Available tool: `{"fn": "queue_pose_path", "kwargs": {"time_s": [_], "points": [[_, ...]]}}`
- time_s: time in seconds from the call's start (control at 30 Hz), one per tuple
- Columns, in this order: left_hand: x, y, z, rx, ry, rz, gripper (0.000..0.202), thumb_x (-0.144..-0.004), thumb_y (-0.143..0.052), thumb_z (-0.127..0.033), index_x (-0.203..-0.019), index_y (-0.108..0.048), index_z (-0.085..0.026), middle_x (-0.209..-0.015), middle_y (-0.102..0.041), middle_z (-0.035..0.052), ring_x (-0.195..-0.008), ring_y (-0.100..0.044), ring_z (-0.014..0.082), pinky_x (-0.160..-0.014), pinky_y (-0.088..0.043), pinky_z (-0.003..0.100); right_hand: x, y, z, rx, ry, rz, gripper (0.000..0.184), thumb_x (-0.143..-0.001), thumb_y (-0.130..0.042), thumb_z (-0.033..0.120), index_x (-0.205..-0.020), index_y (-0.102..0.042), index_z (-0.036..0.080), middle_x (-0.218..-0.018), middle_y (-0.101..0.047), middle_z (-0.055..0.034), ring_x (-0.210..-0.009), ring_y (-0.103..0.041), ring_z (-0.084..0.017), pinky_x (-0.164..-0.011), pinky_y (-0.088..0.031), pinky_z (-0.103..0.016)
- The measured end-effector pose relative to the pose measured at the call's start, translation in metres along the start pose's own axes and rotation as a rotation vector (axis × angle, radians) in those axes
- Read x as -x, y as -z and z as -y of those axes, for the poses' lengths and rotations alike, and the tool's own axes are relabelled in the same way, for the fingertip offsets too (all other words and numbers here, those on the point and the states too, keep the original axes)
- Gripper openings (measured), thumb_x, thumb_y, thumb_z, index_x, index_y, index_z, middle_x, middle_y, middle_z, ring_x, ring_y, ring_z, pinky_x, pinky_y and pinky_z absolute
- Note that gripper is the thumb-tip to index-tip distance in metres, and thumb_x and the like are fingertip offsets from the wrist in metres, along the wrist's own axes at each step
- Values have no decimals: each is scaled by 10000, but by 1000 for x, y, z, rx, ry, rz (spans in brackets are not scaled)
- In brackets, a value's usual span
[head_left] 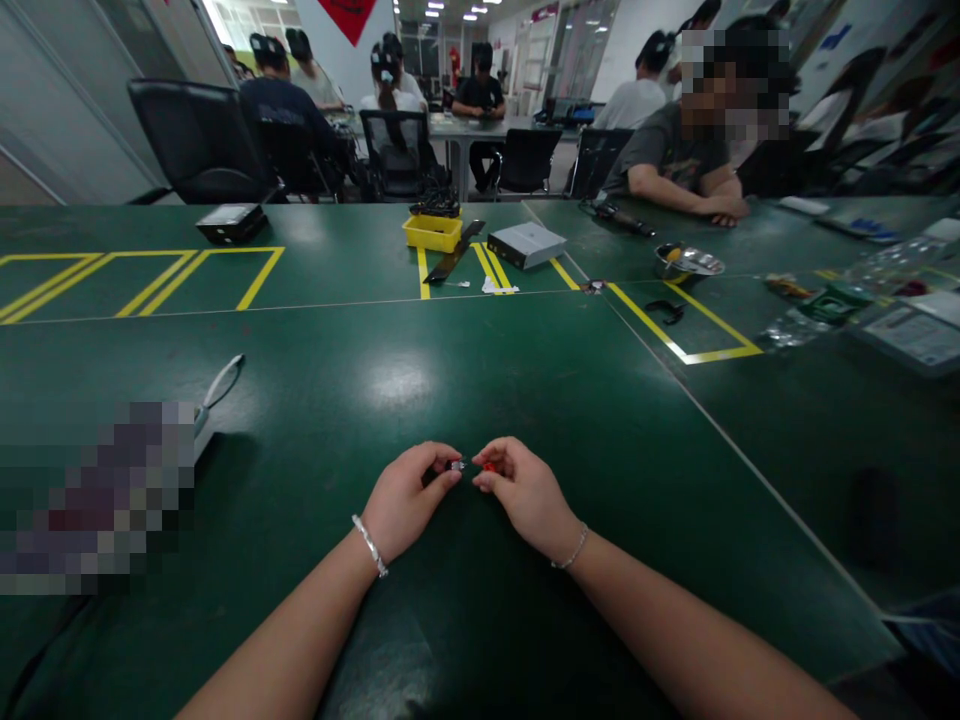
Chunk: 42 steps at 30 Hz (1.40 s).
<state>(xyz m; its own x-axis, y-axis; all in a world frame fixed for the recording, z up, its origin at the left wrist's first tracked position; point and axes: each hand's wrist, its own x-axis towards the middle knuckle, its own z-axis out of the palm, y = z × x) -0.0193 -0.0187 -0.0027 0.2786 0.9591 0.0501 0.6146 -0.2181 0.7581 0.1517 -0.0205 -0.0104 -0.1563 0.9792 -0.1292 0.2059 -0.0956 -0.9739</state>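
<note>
My left hand (pixel 409 495) pinches a small silvery metal piece (pixel 457 465) between thumb and fingers; its exact kind is too small to tell. Opposite it, my right hand (pixel 525 490) holds a small red piece (pixel 490 466) in a pinch, mostly covered by the fingertips. The two pieces face each other across a narrow gap and do not touch. Both hands are just above the green table (pixel 420 400), near its middle. A bracelet circles each wrist.
On the left stands a blurred-out device with a white cable (pixel 222 380). Farther back are a yellow bin (pixel 433 233), a grey metal box (pixel 526 244), a black box (pixel 232 223) and a metal bowl (pixel 688 263). Plastic bottles (pixel 817 305) lie at right. A person (pixel 675 170) leans on the table.
</note>
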Motion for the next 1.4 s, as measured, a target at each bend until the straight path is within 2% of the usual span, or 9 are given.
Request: {"fn": "queue_pose_path", "kwargs": {"time_s": [0.17,0.23,0.37,0.53,0.73,0.93,1.1,1.23,1.4], "points": [[-1,0,1,0,-30,-10,162,-771,-505,-255,-911,-576,-218,-821,-591,-4,-740,-537,128,-670,-429,256,-1,3,2,111,158,-69,73,-654,-587,157,-701,-624,197,-828,-624,-16,-797,-574,-145,-764,-454,-302],[-1,0,0,-5,-19,-12,157,-767,-512,-256,-904,-579,-218,-806,-590,-6,-728,-538,126,-666,-429,255,-2,5,4,109,190,-67,139,-677,-563,150,-755,-657,215,-898,-630,-19,-866,-571,-149,-821,-440,-308],[1,-1,-1,-15,4,-7,155,-768,-516,-273,-900,-581,-224,-772,-587,-15,-698,-533,122,-649,-427,249,-2,3,4,41,88,-17,258,-718,-476,129,-888,-655,205,-968,-628,-37,-779,-599,-129,-765,-479,-304],[2,-5,-4,-47,-15,5,159,-774,-501,-285,-897,-586,-231,-761,-585,-16,-686,-531,124,-640,-425,252,-2,-3,-2,-33,86,9,422,-710,-460,97,-1103,-547,225,-982,-640,-27,-882,-598,-140,-830,-466,-323],[1,-8,-5,-99,-4,-40,136,-779,-493,-275,-864,-580,-214,-729,-580,-18,-675,-536,123,-631,-425,250,2,-14,-3,-21,104,-5,453,-722,-448,103,-1148,-524,236,-1093,-599,-22,-1024,-543,-152,-942,-401,-344],[2,-11,-5,-184,-54,-76,113,-776,-511,-223,-866,-574,-199,-783,-599,-1,-746,-541,138,-684,-433,271,9,-26,0,-264,-51,46,582,-732,-429,109,-1300,-346,206,-1315,-399,-56,-1188,-388,-149,-1022,-291,-350],[2,-10,-5,-232,-91,-65,89,-775,-523,-210,-848,-568,-186,-768,-600,5,-750,-547,143,-690,-441,276,12,-27,1,-329,-71,110,643,-736,-431,111,-1343,-247,219,-1371,-304,-52,-1241,-296,-149,-1049,-230,-358],[1,-9,-4,-250,-117,-60,75,-779,-521,-199,-834,-569,-187,-776,-603,9,-755,-550,145,-694,-445,276,13,-25,-2,-283,-43,126,647,-740,-413,98,-1351,-228,206,-1375,-294,-62,-1246,-287,-152,-1044,-244,-352],[3,-10,-4,-342,-175,-81,87,-789,-504,-189,-841,-574,-188,-780,-607,15,-753,-548,153,-701,-444,287,14,-24,-7,-23,73,111,636,-733,-391,66,-1343,-255,186,-1356,-332,-68,-1224,-334,-159,-1033,-277,-351]]}}
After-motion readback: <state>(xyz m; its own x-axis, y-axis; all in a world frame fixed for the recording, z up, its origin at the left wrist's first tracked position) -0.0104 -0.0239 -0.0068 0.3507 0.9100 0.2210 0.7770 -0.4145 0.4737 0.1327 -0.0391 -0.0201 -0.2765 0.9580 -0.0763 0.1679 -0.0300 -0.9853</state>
